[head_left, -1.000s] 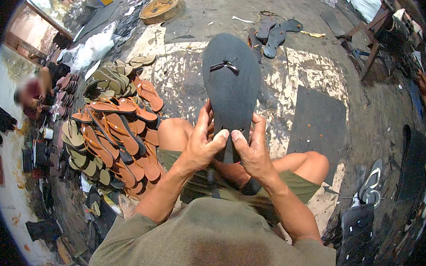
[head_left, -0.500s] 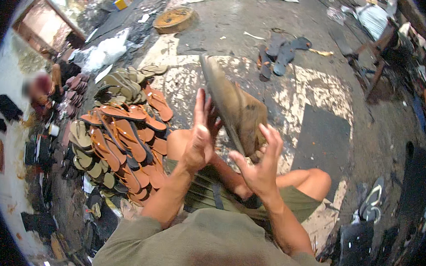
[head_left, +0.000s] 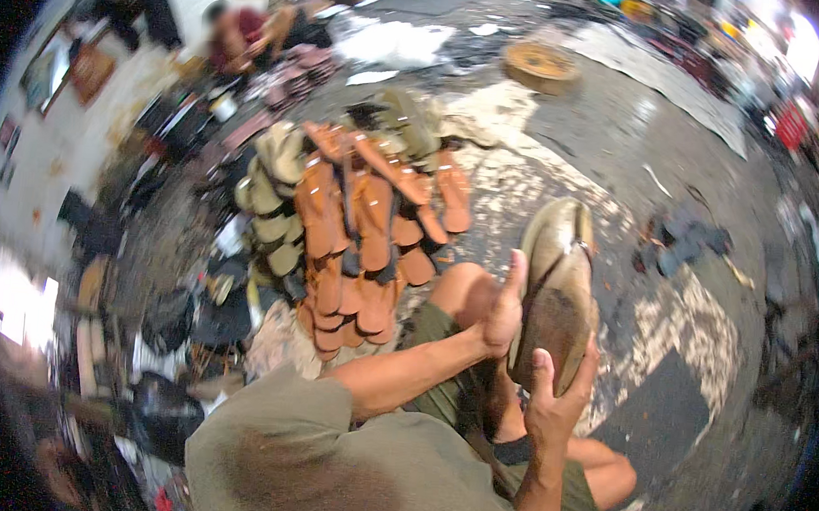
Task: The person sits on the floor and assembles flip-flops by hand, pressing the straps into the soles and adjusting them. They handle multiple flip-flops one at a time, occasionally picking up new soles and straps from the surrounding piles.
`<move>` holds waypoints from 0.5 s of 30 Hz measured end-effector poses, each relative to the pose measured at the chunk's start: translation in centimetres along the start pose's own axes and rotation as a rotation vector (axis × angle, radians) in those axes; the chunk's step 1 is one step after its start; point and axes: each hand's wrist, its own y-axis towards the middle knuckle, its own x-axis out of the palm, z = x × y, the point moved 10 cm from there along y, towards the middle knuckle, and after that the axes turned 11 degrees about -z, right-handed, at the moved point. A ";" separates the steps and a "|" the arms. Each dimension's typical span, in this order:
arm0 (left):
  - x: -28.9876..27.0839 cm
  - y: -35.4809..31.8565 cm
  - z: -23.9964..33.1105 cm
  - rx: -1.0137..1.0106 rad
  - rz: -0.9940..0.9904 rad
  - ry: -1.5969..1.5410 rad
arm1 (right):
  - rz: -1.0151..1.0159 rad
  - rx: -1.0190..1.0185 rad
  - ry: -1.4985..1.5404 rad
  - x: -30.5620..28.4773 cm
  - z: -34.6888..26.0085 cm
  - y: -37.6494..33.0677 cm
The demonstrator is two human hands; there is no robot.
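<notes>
An olive-brown shoe last (head_left: 557, 313), shaped like a foot with a slit at the toe, stands toe-up between my hands above my lap. What looks like a dark thong strap crosses it near the toe. My left hand (head_left: 503, 314) presses on its left side, thumb pointing up and the other fingers hidden behind it. Around the heel end closes my right hand (head_left: 560, 389), with the thumb on the near face and the fingers along the right side. To the left lies a pile of orange-brown sandals (head_left: 374, 220).
Olive sandals (head_left: 276, 199) border the pile. Behind it a co-worker (head_left: 239, 39) sits by the wall, near stacked mauve soles (head_left: 298, 77). A round wooden block (head_left: 541, 65) lies beyond. Right of me are dark sandals (head_left: 686, 242) and a dark sheet (head_left: 655, 406) on the floor.
The last has turned from tilted to nearly upright, sole side away. My spread hands have closed in on it. My view has swung left, so the sandal pile sits nearer the middle.
</notes>
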 end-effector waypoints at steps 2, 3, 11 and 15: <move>-1.7 -0.8 1.9 0.011 0.107 -0.031 | -0.147 0.058 0.103 2.2 1.0 0.4; -4.0 -1.2 4.3 0.028 0.134 0.121 | -0.217 0.145 0.230 3.3 1.8 0.3; -25.5 -7.6 40.5 0.613 0.717 0.448 | -0.086 0.353 0.304 0.1 8.7 -3.0; -31.2 -8.7 49.4 0.582 0.955 0.270 | 0.135 0.355 -0.010 -5.3 11.8 -2.2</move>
